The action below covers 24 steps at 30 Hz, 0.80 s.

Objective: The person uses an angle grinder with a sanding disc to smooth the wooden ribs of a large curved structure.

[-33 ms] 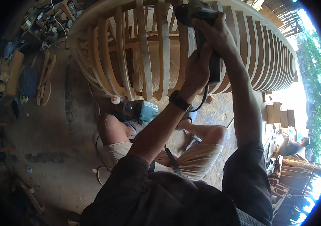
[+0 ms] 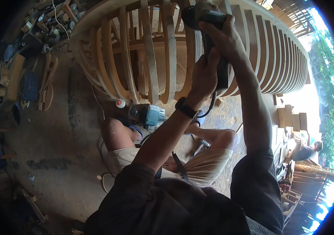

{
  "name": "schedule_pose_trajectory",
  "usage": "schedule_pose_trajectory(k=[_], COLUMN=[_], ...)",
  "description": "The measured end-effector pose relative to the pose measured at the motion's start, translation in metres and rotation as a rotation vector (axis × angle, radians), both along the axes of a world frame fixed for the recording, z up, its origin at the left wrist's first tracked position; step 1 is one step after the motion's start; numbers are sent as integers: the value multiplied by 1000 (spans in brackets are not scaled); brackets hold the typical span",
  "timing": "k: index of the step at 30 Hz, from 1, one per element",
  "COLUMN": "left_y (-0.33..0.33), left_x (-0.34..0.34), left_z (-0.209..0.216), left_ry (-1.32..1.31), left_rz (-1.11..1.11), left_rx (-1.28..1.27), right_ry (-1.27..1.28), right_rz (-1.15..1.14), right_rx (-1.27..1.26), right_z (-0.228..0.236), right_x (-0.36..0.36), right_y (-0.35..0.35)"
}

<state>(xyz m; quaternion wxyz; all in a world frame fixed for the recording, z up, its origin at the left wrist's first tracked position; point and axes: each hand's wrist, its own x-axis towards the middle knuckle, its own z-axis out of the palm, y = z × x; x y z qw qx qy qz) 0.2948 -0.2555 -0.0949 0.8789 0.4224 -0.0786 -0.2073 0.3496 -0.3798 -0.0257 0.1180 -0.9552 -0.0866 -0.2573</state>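
My left hand (image 2: pixel 205 76) is closed round the rear body of a dark, corded power tool (image 2: pixel 222 74) that looks like an angle grinder. Farther up, my right hand (image 2: pixel 226 39) grips the tool near its head, thumb laid across it. The round dark head (image 2: pixel 190 17) is up against the ribs of a curved wooden frame (image 2: pixel 169 51), shaped like a boat hull. Its working face is hidden from me. From the tool's lower end a black cord (image 2: pixel 213 103) hangs beside my left wrist.
Between my feet and the frame stand a teal power tool (image 2: pixel 154 116) and a white bottle with a red top (image 2: pixel 120 103). A hammer (image 2: pixel 201 148) lies by my right leg. Curved wood pieces (image 2: pixel 47 84) and a cluttered pile lie left. Wood blocks (image 2: pixel 292 118) and another person (image 2: pixel 306 150) are right.
Both hands keep their hold. My left hand and the tool's rear end have dropped very slightly toward me; the rest looks the same.
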Motion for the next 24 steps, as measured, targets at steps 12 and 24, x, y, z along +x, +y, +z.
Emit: schedule_pose_trajectory(k=[12,24], left_y=[28,75], left_x=[-96,-143], left_z=[-58,-121], left_ry=[-281,23], left_rz=[58,-201], left_rx=[226,68], right_ry=[79,111], right_rz=[-61,-388], right_rx=[163,801], right_z=[-38,-138], right_x=[-118,-214], right_y=[44,96])
